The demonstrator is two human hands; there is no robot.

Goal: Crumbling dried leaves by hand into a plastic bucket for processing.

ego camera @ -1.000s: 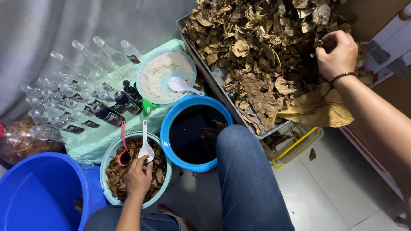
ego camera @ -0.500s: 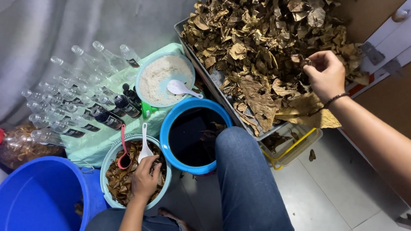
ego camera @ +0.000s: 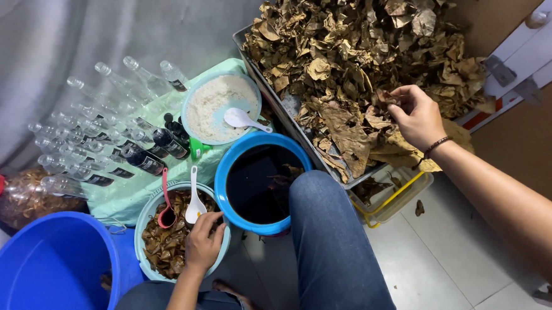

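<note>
Reaching into the heap of dry brown leaves [ego camera: 356, 58], my right hand [ego camera: 416, 115] rests on top of it, fingers curled narrow around a few leaf pieces. The heap fills a metal tray [ego camera: 278, 105] at upper right. My left hand [ego camera: 203, 242] sits on the rim of the pale bowl of soaked leaves [ego camera: 164, 243], gripping it, just below a white spoon [ego camera: 194, 201]. Between the two stands a blue bucket of dark liquid [ego camera: 259, 182], touching my knee [ego camera: 324, 201].
</note>
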